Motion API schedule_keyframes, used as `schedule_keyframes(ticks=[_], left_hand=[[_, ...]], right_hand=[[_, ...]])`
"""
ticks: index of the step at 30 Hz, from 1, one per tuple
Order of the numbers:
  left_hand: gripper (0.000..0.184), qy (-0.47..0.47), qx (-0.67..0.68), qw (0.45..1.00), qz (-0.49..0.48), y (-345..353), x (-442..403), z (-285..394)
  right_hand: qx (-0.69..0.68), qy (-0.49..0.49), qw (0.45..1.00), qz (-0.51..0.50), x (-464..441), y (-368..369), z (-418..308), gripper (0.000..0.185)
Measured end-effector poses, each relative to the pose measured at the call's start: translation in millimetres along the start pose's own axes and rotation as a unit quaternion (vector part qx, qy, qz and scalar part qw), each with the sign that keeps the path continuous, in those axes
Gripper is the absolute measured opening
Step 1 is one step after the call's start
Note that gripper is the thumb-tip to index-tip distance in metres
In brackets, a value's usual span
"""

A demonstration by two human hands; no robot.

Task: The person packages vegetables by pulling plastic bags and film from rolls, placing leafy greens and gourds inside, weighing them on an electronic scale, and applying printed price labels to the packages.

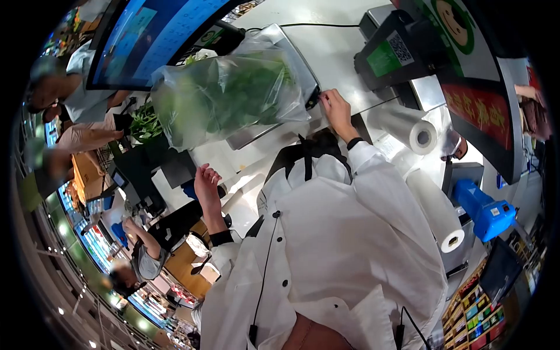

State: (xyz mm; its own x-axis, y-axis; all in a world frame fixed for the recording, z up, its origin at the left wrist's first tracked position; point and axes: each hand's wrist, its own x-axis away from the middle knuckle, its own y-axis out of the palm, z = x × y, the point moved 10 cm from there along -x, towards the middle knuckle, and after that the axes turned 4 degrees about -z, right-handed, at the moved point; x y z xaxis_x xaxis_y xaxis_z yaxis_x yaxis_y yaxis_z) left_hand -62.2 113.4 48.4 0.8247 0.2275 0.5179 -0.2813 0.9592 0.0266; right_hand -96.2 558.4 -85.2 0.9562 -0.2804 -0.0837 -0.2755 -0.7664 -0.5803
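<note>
While a corner of the scale (248, 137) is met, or nearly so, by the fingertips of the right hand (336, 112), its fingers are kept bent; whether anything is pinched between them cannot be told. The left hand (207, 182) is raised nearer the body, its fingers loosely curled and slightly spread, with nothing seen to be held. Both wrists are ringed by dark bands, and the arms and torso are covered by a white shirt (344, 227). Beyond the hands, most of the scale's plate is hidden under a clear bag (227, 93), which is laid on its side and filled with leafy greens. The bag is touched by neither hand, though the right is held just beside its end. Behind the bag, a lit screen (146, 44) is tilted over the white counter (329, 46). To the right, a grey device (379, 55) is marked with a green label and a QR code, and two white rolls (402, 125) are set nearer the body. Farther right, a blue device (484, 210) is seen near shelves (475, 315). At the left, other people (87, 81) are seen.
</note>
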Motion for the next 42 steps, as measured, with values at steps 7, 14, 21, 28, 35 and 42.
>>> schedule_keyframes(ticks=[7,14,21,28,35,42], left_hand=[[0.059,0.191,-0.151,0.970,0.018,59.9,2.2,103.1],[0.032,0.347,-0.517,0.782,0.036,110.9,-38.4,132.7],[0.018,0.378,-0.235,0.890,-0.101,135.0,-31.2,161.5],[0.011,0.461,-0.188,0.850,-0.175,158.3,1.3,172.2],[0.006,0.369,-0.096,0.901,-0.204,128.4,-0.7,141.9],[0.013,0.243,0.080,0.942,-0.215,114.6,-6.9,133.5]], right_hand=[[-0.149,0.125,0.978,0.071,61.2,-59.7,14.5,0.024],[-0.218,-0.151,0.964,-0.005,-3.4,-85.0,-147.6,0.093],[-0.142,-0.312,0.933,-0.110,-113.2,-33.8,-307.9,0.123],[-0.285,-0.183,0.905,-0.258,-154.7,52.6,-320.1,0.125],[-0.115,-0.471,0.840,-0.245,-113.3,24.7,-393.4,0.121],[-0.249,-0.250,0.837,-0.419,-104.2,57.0,-392.8,0.101]])
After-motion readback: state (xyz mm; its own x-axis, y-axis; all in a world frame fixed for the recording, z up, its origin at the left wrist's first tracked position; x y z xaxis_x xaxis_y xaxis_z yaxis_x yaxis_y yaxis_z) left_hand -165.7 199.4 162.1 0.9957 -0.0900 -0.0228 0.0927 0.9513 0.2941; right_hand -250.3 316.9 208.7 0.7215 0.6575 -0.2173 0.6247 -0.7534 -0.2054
